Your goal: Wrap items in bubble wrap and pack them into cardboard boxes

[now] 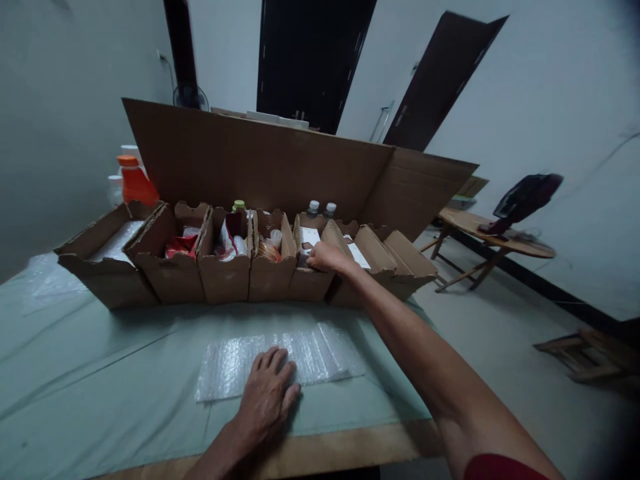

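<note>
The left hand lies palm down with fingers spread and flat, holding nothing; it presses on the near edge of a bubble wrap sheet. The sheet extends away from the hand and to both sides of it, flat on the green table cover. The right hand is stretched forward, well apart from the left, with its fingers curled down over the rim of an open cardboard box. The fingertips are hidden inside the box, so whether they grip anything cannot be determined. A white item sits in the same box, just beyond the fingers. This box stands in a row of similar boxes set side by side; the one to its left and the tilted one to its right touch it. Two white-capped bottles stand behind the row, in front of a large cardboard sheet. An orange bottle stands at the far left end.
</note>
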The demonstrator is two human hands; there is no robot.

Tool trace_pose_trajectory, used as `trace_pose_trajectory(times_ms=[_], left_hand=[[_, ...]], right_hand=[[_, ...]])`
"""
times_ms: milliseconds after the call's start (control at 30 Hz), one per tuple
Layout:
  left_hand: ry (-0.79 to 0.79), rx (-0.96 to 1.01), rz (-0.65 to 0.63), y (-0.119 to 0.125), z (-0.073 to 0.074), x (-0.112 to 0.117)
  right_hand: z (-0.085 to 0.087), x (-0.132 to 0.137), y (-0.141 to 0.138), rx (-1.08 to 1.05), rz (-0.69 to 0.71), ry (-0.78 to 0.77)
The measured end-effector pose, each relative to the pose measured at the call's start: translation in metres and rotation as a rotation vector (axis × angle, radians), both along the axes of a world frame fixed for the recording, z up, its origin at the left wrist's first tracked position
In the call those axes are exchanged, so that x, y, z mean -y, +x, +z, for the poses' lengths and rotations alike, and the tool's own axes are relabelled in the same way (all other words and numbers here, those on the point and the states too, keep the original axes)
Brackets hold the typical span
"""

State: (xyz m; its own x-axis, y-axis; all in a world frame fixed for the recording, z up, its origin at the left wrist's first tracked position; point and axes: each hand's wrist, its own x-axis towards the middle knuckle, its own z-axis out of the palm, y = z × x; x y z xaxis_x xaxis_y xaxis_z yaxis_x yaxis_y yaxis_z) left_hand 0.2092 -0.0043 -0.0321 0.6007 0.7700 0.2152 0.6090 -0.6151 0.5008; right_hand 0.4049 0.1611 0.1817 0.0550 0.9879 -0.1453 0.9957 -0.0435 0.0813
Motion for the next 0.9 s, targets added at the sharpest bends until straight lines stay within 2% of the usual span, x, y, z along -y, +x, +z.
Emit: trace_pose_trajectory(times_ms=[100,200,267,300,367,467,533,567,633,667,733,800,900], left_hand=[[0.009,0.028,-0.01,0.001,-0.001,0.0],[-0.049,0.174,0.024,0.002,0.001,-0.001],[-0.149,0.393,0.098,0.001,0.009,-0.002],[-0.246,0.538,0.13,-0.001,0.016,-0.002],[-0.567,0.861,0.121,-0.007,0.036,-0.001],[-1.114,1.243,-0.004,-0.02,0.067,0.005],[-1.285,1.348,0.04,-0.027,0.077,0.01],[-1.3,1.366,0.126,-0.029,0.077,0.013],[-1.232,1.347,0.341,-0.034,0.07,0.014],[-1.164,1.304,0.421,-0.038,0.064,0.012],[-0.99,1.134,0.463,-0.05,0.053,0.002],[-0.78,0.864,0.435,-0.067,0.047,-0.013],[-0.369,0.436,0.506,-0.091,0.044,-0.029]], right_hand=[[0.037,0.024,0.009,-0.022,-0.016,0.182],[0.075,0.067,0.018,-0.145,0.01,0.48],[0.087,0.103,0.018,-0.294,0.067,0.699],[0.085,0.12,0.014,-0.35,0.103,0.788],[0.066,0.154,0.003,-0.392,0.191,0.88],[0.006,0.194,-0.019,-0.456,0.382,0.823],[-0.041,0.212,-0.032,-0.596,0.496,0.724],[-0.063,0.219,-0.036,-0.672,0.48,0.7],[-0.096,0.227,-0.039,-0.786,0.383,0.625],[-0.106,0.229,-0.038,-0.817,0.327,0.565],[-0.112,0.227,-0.031,-0.83,0.243,0.449],[-0.1,0.218,-0.021,-0.8,0.205,0.428],[-0.062,0.187,-0.008,-0.685,0.23,0.527]])
